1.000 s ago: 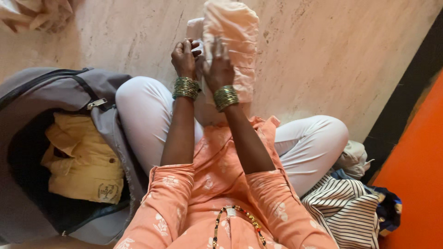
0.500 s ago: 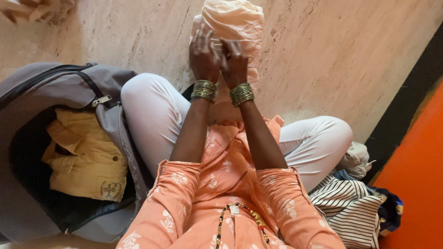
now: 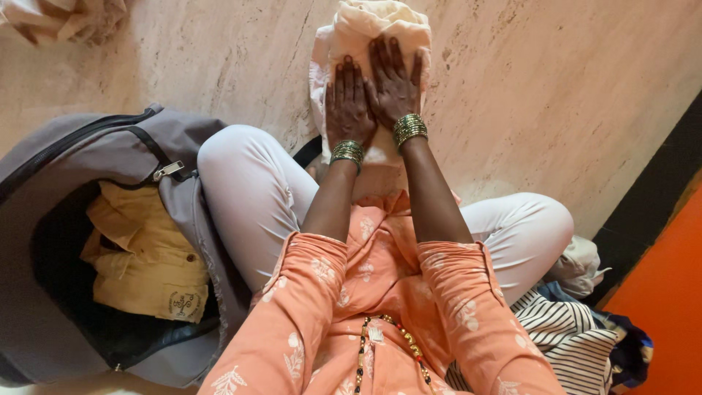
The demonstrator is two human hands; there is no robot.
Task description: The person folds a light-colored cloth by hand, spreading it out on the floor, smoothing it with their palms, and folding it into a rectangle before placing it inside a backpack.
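Both palms now lowered flat, fingers spread: left hand [image 3: 347, 106] and right hand [image 3: 393, 84] atop the folded cream cloth [image 3: 365, 29], nothing gripped.

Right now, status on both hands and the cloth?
Left hand and right hand flat, palms down on folded pale peach cloth on marble floor. Open grey bag alongside, nothing blocking.

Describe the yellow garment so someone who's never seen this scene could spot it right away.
Find the large grey bag lying open on the floor beside the seated person's left knee. Inside its dark opening lies the yellow garment, the only mustard-coloured cloth, unlike the cream cloth under both hands.
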